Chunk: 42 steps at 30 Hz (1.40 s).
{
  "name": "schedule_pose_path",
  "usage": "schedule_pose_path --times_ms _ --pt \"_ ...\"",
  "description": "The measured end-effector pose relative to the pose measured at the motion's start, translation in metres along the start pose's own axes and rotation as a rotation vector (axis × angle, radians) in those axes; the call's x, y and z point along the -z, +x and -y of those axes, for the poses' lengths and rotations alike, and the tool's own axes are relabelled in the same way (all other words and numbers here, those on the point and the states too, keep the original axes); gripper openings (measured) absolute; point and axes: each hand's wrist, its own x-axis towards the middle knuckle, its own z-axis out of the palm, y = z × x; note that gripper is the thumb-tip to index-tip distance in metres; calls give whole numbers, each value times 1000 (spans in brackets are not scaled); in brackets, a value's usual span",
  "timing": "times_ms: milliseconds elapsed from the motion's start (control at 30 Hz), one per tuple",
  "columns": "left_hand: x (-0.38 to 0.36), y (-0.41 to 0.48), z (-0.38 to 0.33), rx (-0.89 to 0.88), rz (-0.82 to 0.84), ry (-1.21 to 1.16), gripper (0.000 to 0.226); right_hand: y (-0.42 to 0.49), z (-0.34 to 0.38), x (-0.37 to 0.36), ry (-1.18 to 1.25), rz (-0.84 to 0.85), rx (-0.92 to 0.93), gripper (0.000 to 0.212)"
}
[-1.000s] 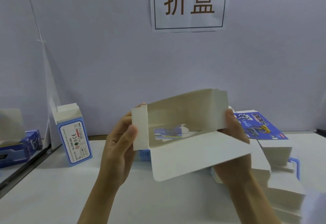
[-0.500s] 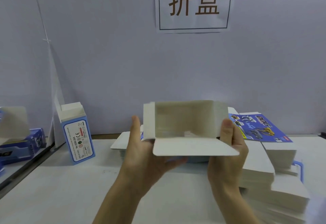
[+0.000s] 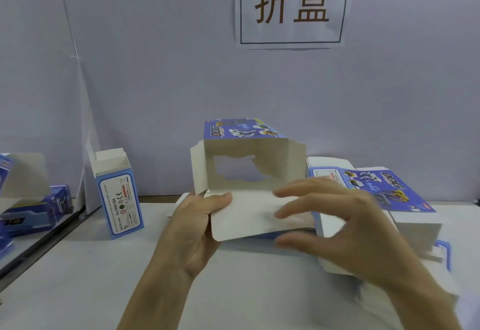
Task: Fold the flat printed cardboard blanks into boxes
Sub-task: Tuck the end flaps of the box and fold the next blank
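- Head view: a half-formed box (image 3: 253, 163) is held above the middle of the counter (image 3: 104, 277), its hollow, unprinted inside facing the camera with a cut-out window in the far wall and nothing in it.
- The left hand (image 3: 192, 228) pinches the box's lower left corner, thumb on the big front flap (image 3: 249, 215).
- The right hand (image 3: 335, 225) is blurred, fingers spread at the flap's right; contact is unclear.
- A stack of flat blanks (image 3: 405, 215) lies at the right edge.
- A finished box (image 3: 118, 192) stands upright near the back left, top open, contents unseen.
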Motion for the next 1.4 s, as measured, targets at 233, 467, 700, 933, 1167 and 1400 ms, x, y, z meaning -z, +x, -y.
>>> schedule_pose_path --times_ms 233,467,700,933,1167,1400 --pt "7 4 2 -68 58 79 30 3 -2 -18 113 136 -145 19" --pt "0 1 7 -118 71 159 40 4 -5 -22 222 136 -257 9" --pt "3 4 5 -181 34 121 43 6 -9 -56 267 3 -346 20" --pt "56 -1 -33 -523 -42 672 111 6 -29 -54 818 -309 -401 14" --pt "105 -1 -43 158 158 1334 119 11 -39 -30 802 -316 -383 12" --pt "111 -2 -43 376 246 971 101 64 -54 -49 598 -526 -548 14"
